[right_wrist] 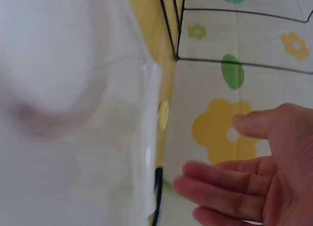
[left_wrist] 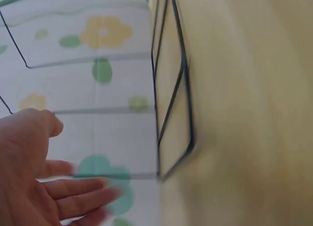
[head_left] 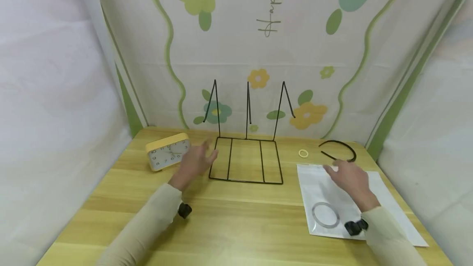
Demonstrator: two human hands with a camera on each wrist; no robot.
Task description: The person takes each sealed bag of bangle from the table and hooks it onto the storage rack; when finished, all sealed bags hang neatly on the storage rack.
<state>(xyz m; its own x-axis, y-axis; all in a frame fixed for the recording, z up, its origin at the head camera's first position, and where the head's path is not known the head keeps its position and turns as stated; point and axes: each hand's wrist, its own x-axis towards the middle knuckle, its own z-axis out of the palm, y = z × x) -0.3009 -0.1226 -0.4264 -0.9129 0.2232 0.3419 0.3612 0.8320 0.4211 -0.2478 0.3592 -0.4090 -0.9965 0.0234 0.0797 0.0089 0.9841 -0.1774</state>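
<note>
My left hand (head_left: 194, 161) hovers between a yellow alarm clock (head_left: 168, 155) and a black wire rack (head_left: 245, 181), holding nothing. Its fingers are loosely spread in the left wrist view, close to the rack's wire frame (left_wrist: 190, 118). On the right, my right hand (head_left: 351, 177) is above a white plastic bag (head_left: 332, 192), also holding nothing, with thumb and fingers apart. Just beyond the fingertips lies a black headband (head_left: 349, 147), partly hidden by the hand in the head view. A small pale yellow ring (head_left: 299, 154) lies left of the headband.
A round grey outline (head_left: 337, 219) shows on the bag's near part. The rack stands upright at the table's back, its prongs pointing up before a flowered curtain (head_left: 236, 48). White cloth walls (head_left: 55, 93) flank the wooden table (head_left: 236, 225).
</note>
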